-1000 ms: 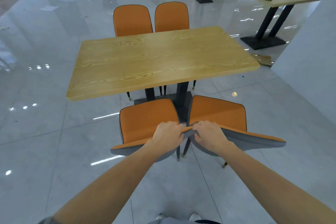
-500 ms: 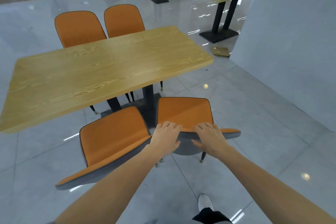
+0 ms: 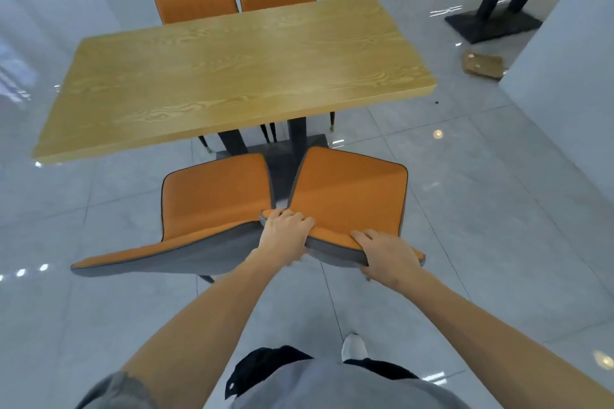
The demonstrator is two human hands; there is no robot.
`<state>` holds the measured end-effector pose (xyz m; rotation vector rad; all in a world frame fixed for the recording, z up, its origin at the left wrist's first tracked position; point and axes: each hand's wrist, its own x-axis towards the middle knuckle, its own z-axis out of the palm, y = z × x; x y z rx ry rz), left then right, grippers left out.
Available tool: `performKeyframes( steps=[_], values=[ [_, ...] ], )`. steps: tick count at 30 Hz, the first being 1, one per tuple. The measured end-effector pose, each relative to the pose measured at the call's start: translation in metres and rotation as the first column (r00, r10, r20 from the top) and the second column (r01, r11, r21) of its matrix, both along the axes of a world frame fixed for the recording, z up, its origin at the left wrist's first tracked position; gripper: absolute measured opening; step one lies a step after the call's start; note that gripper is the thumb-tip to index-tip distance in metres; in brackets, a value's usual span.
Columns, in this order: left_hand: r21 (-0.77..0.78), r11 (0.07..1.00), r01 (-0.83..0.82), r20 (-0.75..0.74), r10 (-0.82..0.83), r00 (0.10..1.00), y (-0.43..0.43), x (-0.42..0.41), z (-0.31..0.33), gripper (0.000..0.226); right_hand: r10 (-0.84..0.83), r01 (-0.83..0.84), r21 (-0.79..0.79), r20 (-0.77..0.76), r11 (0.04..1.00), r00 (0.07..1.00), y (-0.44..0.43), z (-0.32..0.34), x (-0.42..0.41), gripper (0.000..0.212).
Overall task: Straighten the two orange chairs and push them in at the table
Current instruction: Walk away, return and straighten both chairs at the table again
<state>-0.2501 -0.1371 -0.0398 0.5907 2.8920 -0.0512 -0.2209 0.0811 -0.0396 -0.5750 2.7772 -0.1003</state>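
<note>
Both hands, left hand (image 3: 285, 232) and right hand (image 3: 387, 256), grip right chair (image 3: 349, 192) backrest (top edge).

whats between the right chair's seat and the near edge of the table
In the head view, only bare grey floor and the table's dark base lie between the right chair and the table edge.

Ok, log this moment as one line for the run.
left hand: gripping right chair backrest | right hand: same backrest | left chair: unheld, angled | both chairs not under table
</note>
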Motion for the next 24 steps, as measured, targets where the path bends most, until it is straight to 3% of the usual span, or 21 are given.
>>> performKeyframes(
  steps=[6,12,24],
  values=[
    [0.007,0.998,-0.069,0.037,0.069,0.997,0.007,0.001,0.000,0.021,0.097,-0.095,0.024,-0.101,0.995,0.990,0.013,0.002,-0.001,0.041],
    [-0.016,0.992,-0.122,0.010,0.123,0.992,0.024,0.008,0.002,0.016,0.191,-0.188,0.034,-0.144,0.982,0.971,0.033,-0.003,-0.012,0.048],
    [-0.037,0.958,-0.285,0.053,0.287,0.956,0.064,0.006,0.008,0.013,0.328,-0.361,-0.076,-0.276,0.930,0.904,0.077,-0.017,-0.064,0.041]
  ],
)
